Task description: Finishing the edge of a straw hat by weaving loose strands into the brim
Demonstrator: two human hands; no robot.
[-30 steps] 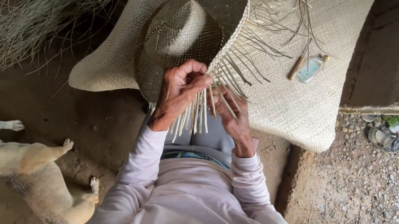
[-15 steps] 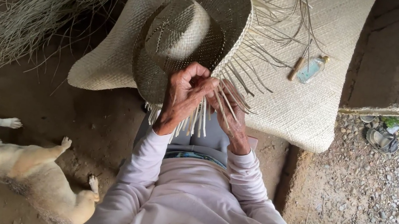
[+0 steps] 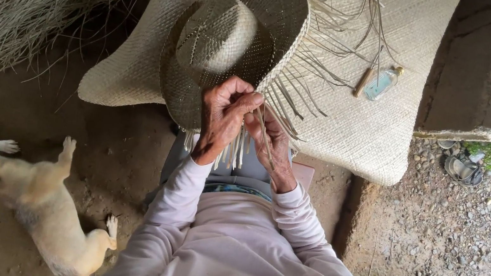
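Head view: hat brim (image 3: 200,96) under left hand (image 3: 221,115)

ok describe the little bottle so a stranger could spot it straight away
Start at the big pale woven mat spread under the straw hat. Look right of the hat's loose strands, near the mat's right side: the small bottle lies there beside a short wooden stick. It alone is clear, bluish glass.

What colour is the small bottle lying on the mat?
The bottle is clear pale blue with a tan stopper, in the head view.

Person wears a pale pink long-sleeved top (image 3: 230,245), cuffs snug at both wrists; a patterned blue-green waistband (image 3: 232,189) shows at centre frame.
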